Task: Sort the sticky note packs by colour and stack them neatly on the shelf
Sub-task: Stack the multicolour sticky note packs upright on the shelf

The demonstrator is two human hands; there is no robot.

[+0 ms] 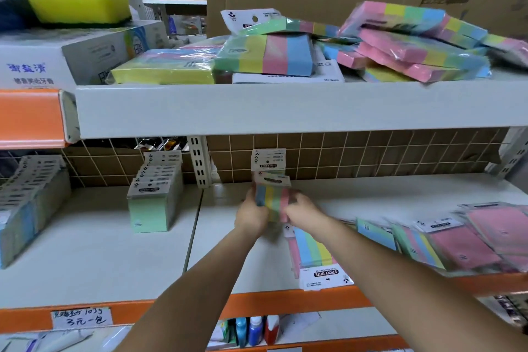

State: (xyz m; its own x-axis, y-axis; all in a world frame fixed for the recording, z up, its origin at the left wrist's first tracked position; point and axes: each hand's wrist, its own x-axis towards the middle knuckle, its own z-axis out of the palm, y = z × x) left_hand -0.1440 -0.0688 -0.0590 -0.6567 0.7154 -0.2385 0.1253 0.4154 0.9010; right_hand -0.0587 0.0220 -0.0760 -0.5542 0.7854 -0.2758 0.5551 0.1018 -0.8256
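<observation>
Both hands, left hand (253, 214) and right hand (300, 208), are gripping a rainbow-striped plastic-wrapped sticky note pack (273, 198) above the white shelf (143, 260).

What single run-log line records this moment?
step: stacking | left hand + right hand: grip multicolour pack | place: middle shelf, at back row

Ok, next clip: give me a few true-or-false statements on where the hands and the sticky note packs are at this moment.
1. Both hands grip one striped pack: left hand, right hand. True.
2. The green stack stands on the top shelf. False: it stands on the middle shelf.
3. Packs on the top shelf lie in a loose pile. True.
4. A sponge lies by the hands. False: it sits on a box at the upper left.
</observation>
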